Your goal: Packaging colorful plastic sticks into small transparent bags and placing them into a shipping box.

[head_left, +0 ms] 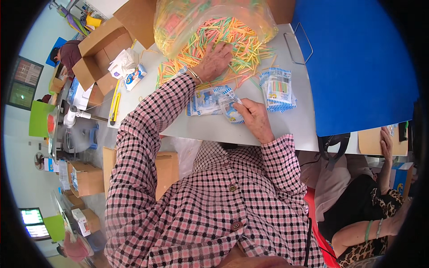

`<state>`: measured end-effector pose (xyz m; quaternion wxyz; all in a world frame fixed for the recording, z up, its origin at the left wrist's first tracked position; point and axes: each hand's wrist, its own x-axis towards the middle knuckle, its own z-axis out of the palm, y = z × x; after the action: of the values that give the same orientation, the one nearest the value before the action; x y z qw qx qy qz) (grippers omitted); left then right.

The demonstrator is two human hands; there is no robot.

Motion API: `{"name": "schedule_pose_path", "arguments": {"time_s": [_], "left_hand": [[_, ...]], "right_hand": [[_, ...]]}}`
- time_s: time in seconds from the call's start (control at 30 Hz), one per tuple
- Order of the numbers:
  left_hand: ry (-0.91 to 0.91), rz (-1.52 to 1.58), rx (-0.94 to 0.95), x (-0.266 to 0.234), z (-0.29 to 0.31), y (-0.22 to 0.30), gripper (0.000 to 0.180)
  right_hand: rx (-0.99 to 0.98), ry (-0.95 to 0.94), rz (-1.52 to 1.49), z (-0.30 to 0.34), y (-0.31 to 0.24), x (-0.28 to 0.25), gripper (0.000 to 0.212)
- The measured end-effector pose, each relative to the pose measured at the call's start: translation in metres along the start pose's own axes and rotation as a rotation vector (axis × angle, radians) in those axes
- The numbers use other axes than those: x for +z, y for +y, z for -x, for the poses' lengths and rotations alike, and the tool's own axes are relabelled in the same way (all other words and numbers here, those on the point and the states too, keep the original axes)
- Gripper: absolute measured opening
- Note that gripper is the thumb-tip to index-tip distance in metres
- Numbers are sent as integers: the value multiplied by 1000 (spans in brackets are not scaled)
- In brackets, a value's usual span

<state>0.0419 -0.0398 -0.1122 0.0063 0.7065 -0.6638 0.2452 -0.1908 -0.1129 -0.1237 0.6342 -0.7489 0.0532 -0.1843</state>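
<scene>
My left hand (pixel 215 60) reaches into a heap of thin coloured sticks (pixel 232 42) that spills from a large clear plastic bag (pixel 201 18) on the white table (pixel 295 120); its fingers rest spread on the sticks. My right hand (pixel 254 117) grips a small blue-and-white plastic packet (pixel 230 107) near the table's front edge. More flat empty packets (pixel 204 100) lie just left of it. A stack of filled packets (pixel 279 89), with coloured sticks showing through, sits to the right of my right hand.
A blue board (pixel 357 62) with a wire handle covers the table's right side. Open cardboard boxes (pixel 100 49) and a yellow utility knife (pixel 115 105) lie at the left. Another person's arm (pixel 385 147) rests at the right. More boxes (pixel 87 178) stand on the floor.
</scene>
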Motion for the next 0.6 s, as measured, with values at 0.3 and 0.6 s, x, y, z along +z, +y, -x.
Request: {"name": "schedule_pose_path", "arguments": {"time_s": [0.3, 0.6], "left_hand": [[84, 413, -399, -14, 3, -11, 22], [75, 1551, -869, -59, -10, -13, 23]], "right_hand": [[101, 34, -103, -3, 5, -5, 19], [214, 242, -657, -28, -11, 7, 16]]}}
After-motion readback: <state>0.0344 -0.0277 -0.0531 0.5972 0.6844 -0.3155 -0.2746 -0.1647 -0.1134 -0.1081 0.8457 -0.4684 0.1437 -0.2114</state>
